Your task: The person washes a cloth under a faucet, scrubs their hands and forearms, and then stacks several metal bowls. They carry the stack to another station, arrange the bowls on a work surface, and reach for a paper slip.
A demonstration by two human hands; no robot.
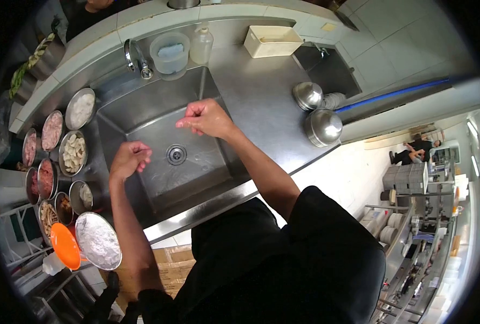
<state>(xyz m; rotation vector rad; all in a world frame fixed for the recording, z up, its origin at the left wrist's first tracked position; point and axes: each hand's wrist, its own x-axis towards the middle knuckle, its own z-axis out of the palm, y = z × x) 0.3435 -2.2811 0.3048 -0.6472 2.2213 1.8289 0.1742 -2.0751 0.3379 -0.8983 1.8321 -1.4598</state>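
Left hand [129, 159]: fingers [143, 157] curled in loosely toward the palm, clamped on nothing visible, held over the left half of the sink [159, 116]. Right hand [206, 117]: fingers [187, 122] bunched together and bent down at the knuckles, tips pinched close, nothing seen between them; held above the sink's back right part, apart from the left hand. Both wrists bare, forearms running back to a black top at the bottom of the view.

Below and between the hands, the round drain [176, 154] in the wet steel floor of the sink. At the back rim, a curved tap [137, 58], spout pointing into the basin. Just right of the tap, a pale blue tub [170, 52] with a blue sponge inside, then a clear plastic bottle [201, 46] beside it. Further right on the steel table [261, 102], a cream rectangular tray [273, 41] against the tiled ledge.

To the right of the sink, two upturned steel bowls [323, 127], one small and one larger, near the table's edge. Beyond them, a second smaller sink [329, 70] set in the corner.

To the left of the sink, a cluster of steel bowls with food [73, 153]: white pieces, pale dumpling-like shapes, red minced meat, darker mixes. Nearest the bottom left, a wide bowl of white powder [98, 240] with an orange lid [65, 245] touching its left side. Cardboard under the table edge, by the left forearm.

Far right, in the background, stacked crates and a person in dark clothes, well apart from the sink.
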